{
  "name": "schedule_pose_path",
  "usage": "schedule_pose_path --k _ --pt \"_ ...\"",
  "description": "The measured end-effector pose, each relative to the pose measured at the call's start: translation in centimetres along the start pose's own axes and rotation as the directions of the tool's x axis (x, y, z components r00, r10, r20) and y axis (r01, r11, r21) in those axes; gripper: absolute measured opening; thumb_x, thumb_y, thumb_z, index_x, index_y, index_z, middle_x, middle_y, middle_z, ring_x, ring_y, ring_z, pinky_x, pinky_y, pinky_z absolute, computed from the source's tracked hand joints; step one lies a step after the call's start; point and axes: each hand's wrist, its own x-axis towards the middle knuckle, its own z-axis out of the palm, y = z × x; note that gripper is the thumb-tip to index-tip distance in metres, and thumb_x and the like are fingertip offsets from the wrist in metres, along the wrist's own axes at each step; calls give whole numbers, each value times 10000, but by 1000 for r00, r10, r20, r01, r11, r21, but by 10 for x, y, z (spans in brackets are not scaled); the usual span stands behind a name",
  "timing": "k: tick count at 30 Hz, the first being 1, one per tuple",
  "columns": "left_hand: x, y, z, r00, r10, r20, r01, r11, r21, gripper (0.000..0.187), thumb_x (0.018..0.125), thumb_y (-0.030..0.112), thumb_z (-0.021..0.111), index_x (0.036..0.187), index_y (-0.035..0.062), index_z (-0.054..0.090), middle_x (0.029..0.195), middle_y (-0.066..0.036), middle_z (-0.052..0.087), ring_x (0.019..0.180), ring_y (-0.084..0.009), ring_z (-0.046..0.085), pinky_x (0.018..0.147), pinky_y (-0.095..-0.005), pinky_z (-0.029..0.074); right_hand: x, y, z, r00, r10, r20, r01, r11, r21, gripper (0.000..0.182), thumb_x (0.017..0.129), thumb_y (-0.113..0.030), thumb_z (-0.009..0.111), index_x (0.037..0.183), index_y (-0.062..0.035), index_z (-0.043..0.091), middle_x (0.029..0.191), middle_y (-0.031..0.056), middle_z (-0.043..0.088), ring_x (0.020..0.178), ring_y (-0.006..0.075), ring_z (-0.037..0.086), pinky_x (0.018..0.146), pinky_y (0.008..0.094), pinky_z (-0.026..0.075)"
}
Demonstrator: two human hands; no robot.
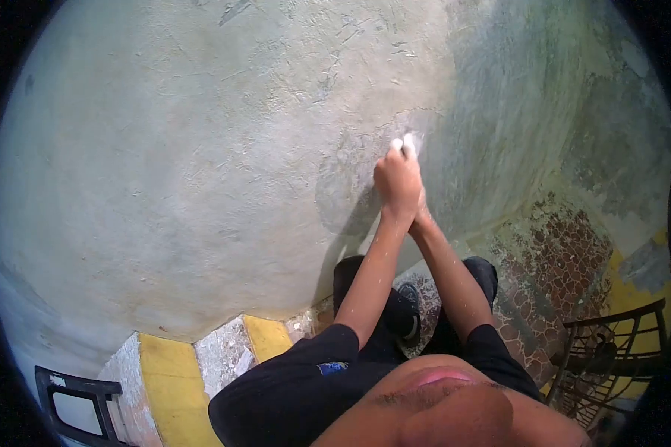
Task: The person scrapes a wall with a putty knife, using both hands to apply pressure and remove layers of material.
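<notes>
Both of my hands are together against the rough grey-white wall (pixel 201 164), a little right of the view's middle. My left hand (pixel 397 181) is closed, with whitened fingertips, around a small scraper-like tool (pixel 417 138) whose pale blade lies at the wall. Mostly hidden behind it, my right hand (pixel 423 200) presses in at the same grip; its fingers cannot be made out. Around the blade the wall surface is patchy, with a darker, damp-looking area to the lower left. White specks dot both forearms.
Yellow and white steps (pixel 173 380) run along the lower left, near a black frame (pixel 78 406). A dark metal railing (pixel 611 357) stands at the lower right. Brown patterned flooring (pixel 559 253) with white spatter lies right of my legs and shoe (pixel 408 313).
</notes>
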Motion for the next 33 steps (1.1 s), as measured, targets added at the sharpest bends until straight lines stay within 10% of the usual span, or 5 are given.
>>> schedule_pose_path --k 2,3,16,22,33 --pt "-12 -14 -13 988 -49 -146 32 992 -120 400 1038 342 549 881 -6 667 817 -265 697 791 -454 694 677 -512 517 -13 12 20 991 66 -120 -87 980 -178 510 1117 -348 381 1579 -132 366 1507 22 482 1366 187 468 1161 317 347" --pt "-11 -26 -20 986 -22 -162 2 993 -121 360 1038 307 565 891 -8 660 769 -241 696 738 -405 710 648 -487 519 -24 23 68 961 -195 -198 72 863 -499 480 1109 -392 422 1495 -110 469 1397 8 554 1256 148 541 1055 283 429" --pt "-32 -69 -69 972 -223 79 231 832 -504 380 1075 197 540 840 -87 630 767 -120 724 694 -198 746 539 -314 552 -52 52 85 834 394 -386 -497 841 -216 453 1082 -437 494 1370 -93 558 1221 -16 615 1087 82 589 883 240 478" --pt "-28 -57 -67 968 -248 30 226 819 -527 422 1081 214 535 799 -89 615 691 -126 688 616 -201 728 493 -316 568 -44 48 101 894 142 -424 -276 922 -273 507 1056 -512 529 1113 -26 663 957 32 680 809 84 625 668 257 502" --pt "-2 -30 -56 994 -91 -65 55 904 -425 383 1068 193 564 823 -91 644 687 -132 704 562 -174 700 476 -314 529 -13 21 101 961 84 -263 -170 931 -322 354 1077 -432 531 1022 -105 658 859 -26 668 751 47 602 627 216 475"
